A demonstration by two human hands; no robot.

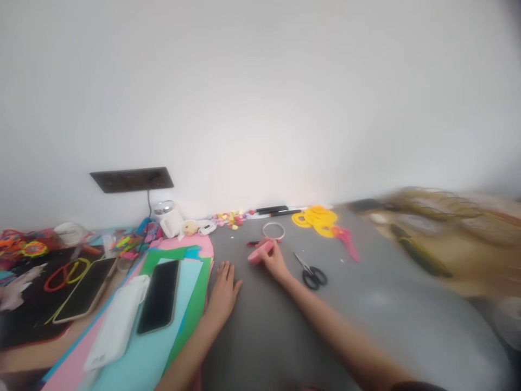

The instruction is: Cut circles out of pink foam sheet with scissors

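My left hand (224,282) lies flat on the grey table (252,326), fingers stretched out, just right of the stacked coloured sheets. Pinched in my right hand (275,262) is a small pink piece (259,253), curved and paper-like; blur hides its exact kind. Behind that hand a silvery ring (273,231) rests on the table, and a dark red pen-like thing (253,244) lies partly hidden by the hand. Black-handled scissors (312,275) lie open to the right of my right wrist.
Yellow paper rings (319,218) and pink scissors (347,243) lie at the back right. Black pens (272,209) and small colourful beads (232,218) sit along the wall. A phone (159,297) and a white case (118,320) lie on coloured sheets (183,304) at left. Pliers (421,252) lie far right.
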